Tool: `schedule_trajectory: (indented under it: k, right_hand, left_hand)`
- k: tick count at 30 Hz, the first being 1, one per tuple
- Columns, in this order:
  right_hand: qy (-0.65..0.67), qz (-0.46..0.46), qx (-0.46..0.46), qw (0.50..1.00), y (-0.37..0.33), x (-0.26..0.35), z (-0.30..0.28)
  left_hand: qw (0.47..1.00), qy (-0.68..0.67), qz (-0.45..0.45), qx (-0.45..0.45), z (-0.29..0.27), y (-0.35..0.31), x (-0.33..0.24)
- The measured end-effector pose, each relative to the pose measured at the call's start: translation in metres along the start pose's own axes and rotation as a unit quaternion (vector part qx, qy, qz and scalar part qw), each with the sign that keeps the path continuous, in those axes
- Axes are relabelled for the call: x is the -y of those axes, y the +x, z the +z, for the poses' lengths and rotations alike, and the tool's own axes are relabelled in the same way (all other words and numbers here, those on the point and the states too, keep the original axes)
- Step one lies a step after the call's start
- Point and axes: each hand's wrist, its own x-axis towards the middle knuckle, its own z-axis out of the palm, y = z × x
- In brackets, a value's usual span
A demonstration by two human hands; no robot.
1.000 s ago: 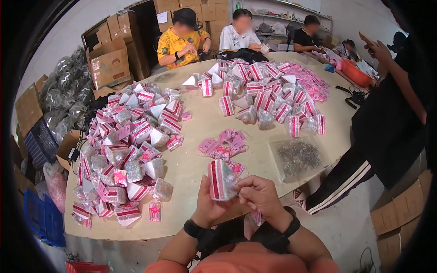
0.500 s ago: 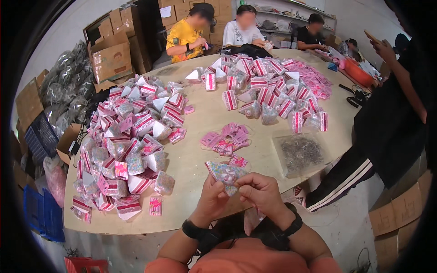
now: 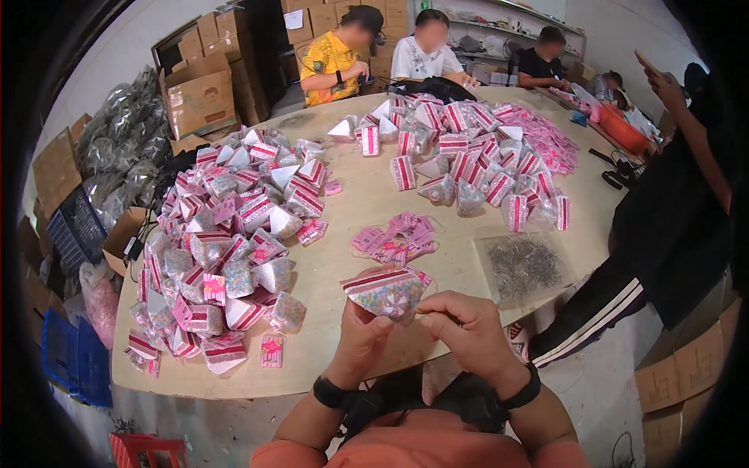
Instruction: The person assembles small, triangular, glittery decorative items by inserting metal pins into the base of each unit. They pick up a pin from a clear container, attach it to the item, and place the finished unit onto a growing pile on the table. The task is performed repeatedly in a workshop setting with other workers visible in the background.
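Observation:
A toy cake slice (image 3: 382,294) with pastel sprinkles and a red-and-white striped side is held up over the table's near edge. My left hand (image 3: 360,337) is closed around it from the left and below, thumb on its lower front. At the slice's right corner, my right hand (image 3: 466,326) has thumb and forefinger pinched together. What sits between those fingertips is too small to make out. Just beyond the slice lies a small heap of pink printed tags (image 3: 396,238) with thin loops, one of them partly hidden behind the slice.
A big pile of cake slices (image 3: 234,257) covers the table's left side, another (image 3: 468,156) the far side. A shallow tray (image 3: 524,265) of thin metal bits lies right. Several people sit across; one person (image 3: 671,195) stands at right. Blue crates (image 3: 76,355) are left.
The cake slice has turned in my left hand, and its striped side now shows. My right hand has shifted slightly right, its fingertips now at the slice's corner. The whole view has shifted a little.

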Motion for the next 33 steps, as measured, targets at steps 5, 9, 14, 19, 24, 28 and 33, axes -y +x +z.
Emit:
schedule_trajectory:
  k: [5,9,14,19,24,28,33]
  right_hand:
    - [-0.04,-0.031,0.005,0.999,0.0028,0.0061,0.0009]
    - [-0.087,-0.065,0.0,0.994,0.0026,0.0041,0.0022]
    - [-0.182,-0.164,-0.033,0.969,0.0024,0.001,0.0048]
    - [-0.236,-0.193,-0.036,0.952,0.0034,0.0035,0.007]
    - [-0.273,-0.2,-0.034,0.94,0.0037,0.0062,0.0082]
    - [-0.288,-0.198,-0.025,0.937,0.0043,0.0071,0.0092]
    - [-0.308,-0.2,-0.023,0.93,0.0039,0.0055,0.009]
  left_hand:
    - [0.999,0.026,0.035,-0.015,0.0035,-0.0016,-0.0035]
    - [0.997,0.045,0.053,-0.024,0.0052,-0.0024,-0.0037]
    - [0.994,0.067,0.08,-0.02,-0.0001,-0.0012,0.0005]
    - [0.989,0.107,0.095,-0.032,0.0047,-0.0013,-0.0048]
    - [0.985,0.121,0.119,-0.025,0.0044,-0.0024,-0.0055]
    - [0.983,0.133,0.124,-0.011,0.0018,-0.0036,-0.0073]
    - [0.981,0.14,0.13,-0.04,0.0051,-0.0043,-0.0054]
